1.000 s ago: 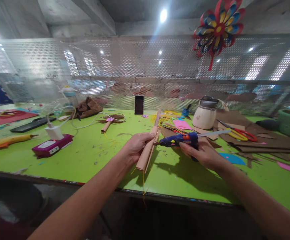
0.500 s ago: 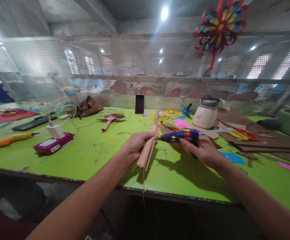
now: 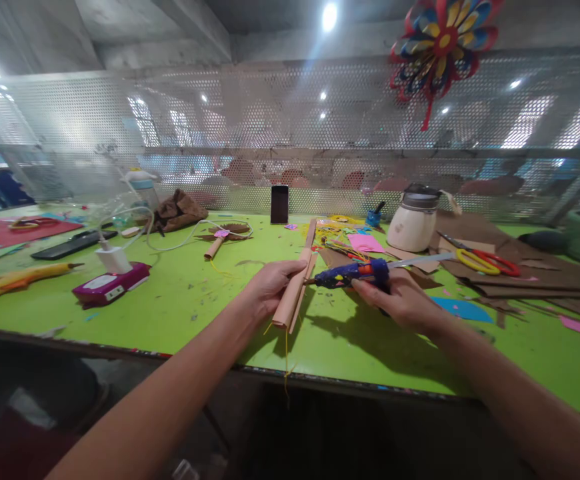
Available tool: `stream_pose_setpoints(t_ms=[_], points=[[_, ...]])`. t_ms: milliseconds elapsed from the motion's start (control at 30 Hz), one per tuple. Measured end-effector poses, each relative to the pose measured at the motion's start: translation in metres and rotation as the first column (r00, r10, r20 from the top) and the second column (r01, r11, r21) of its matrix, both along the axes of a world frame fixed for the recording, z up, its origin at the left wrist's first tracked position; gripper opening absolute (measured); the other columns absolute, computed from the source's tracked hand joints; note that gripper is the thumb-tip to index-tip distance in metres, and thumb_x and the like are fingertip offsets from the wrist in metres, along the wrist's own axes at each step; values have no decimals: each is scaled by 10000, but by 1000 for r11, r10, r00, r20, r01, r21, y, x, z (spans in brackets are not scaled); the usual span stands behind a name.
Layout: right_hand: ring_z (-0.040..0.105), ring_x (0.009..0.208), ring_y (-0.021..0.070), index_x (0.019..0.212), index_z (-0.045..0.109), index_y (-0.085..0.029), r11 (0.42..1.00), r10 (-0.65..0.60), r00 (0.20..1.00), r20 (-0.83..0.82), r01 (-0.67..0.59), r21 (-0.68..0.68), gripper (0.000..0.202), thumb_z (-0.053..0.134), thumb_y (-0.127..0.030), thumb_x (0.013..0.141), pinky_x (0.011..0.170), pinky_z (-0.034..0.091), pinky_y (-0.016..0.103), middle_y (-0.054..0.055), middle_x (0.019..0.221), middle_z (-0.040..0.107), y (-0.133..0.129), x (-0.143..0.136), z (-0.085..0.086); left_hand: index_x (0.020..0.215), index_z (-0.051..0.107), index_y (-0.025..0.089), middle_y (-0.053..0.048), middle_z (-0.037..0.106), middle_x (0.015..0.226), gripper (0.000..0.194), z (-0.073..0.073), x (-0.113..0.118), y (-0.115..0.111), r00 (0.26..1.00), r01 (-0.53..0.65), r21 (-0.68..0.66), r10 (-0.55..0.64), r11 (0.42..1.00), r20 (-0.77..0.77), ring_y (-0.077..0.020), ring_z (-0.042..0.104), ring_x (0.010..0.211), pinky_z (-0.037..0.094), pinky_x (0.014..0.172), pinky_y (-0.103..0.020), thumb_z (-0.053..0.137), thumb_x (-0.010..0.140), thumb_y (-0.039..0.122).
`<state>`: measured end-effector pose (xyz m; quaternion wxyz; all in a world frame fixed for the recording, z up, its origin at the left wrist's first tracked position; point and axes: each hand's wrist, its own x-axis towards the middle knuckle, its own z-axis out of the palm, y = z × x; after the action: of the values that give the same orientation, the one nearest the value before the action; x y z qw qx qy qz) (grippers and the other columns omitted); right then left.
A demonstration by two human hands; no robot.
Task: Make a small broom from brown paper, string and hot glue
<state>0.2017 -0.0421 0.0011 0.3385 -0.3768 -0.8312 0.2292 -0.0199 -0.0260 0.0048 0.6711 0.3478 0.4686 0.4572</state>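
Note:
My left hand [image 3: 273,287] is closed around a long strip of brown cardboard [image 3: 290,300], folded lengthwise with one edge standing apart. Yellow string [image 3: 287,353] hangs from its near end over the table edge. In my right hand [image 3: 403,293] is a dark blue glue gun [image 3: 353,273], with a clear glue stick [image 3: 420,259] poking out of its back. The nozzle points left and meets the cardboard's right side, close to my left fingers; whether glue is coming out is too small to see.
A cream jar [image 3: 413,223], scissors [image 3: 485,262] and brown paper sheets [image 3: 530,267] lie right. Left are a purple power adapter [image 3: 110,285], a yellow glue gun [image 3: 20,281] and a brown paper piece with a rolled handle [image 3: 214,248]. A phone [image 3: 279,205] stands upright behind.
The glue gun has moved slightly left and down along the cardboard's side, toward its near end. My left hand keeps its hold.

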Motion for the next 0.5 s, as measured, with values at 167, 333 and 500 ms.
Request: stream_pose_setpoints(t_ms=[167, 333, 500], points=[[355, 476, 96, 745, 590, -174, 998, 65, 997, 30, -65, -15, 260, 483, -372, 875, 451, 282, 243, -39, 519, 408, -1, 1, 0, 919, 629, 62, -62, 634, 572, 190, 2, 3, 0, 997, -74, -51, 72, 996, -39, -134, 554, 481, 472, 525, -242, 540, 827, 202], [384, 488, 100, 642, 536, -175, 999, 35, 999, -5, -35, -25, 349, 466, -420, 880, 465, 301, 247, -27, 522, 433, -1, 3, 3, 895, 633, 80, -62, 639, 586, 172, 2, 2, -1, 998, -65, -39, 65, 997, 9, -136, 563, 493, 477, 525, -244, 562, 821, 218], [407, 485, 106, 631, 532, -172, 1000, 4, 1000, -23, -4, -17, 383, 450, -453, 878, 467, 306, 252, -17, 519, 459, -2, 2, 5, 811, 629, 77, -88, 649, 623, 117, 0, 3, -2, 997, -78, -12, 78, 997, 22, -131, 567, 517, 476, 546, -239, 569, 810, 178]])
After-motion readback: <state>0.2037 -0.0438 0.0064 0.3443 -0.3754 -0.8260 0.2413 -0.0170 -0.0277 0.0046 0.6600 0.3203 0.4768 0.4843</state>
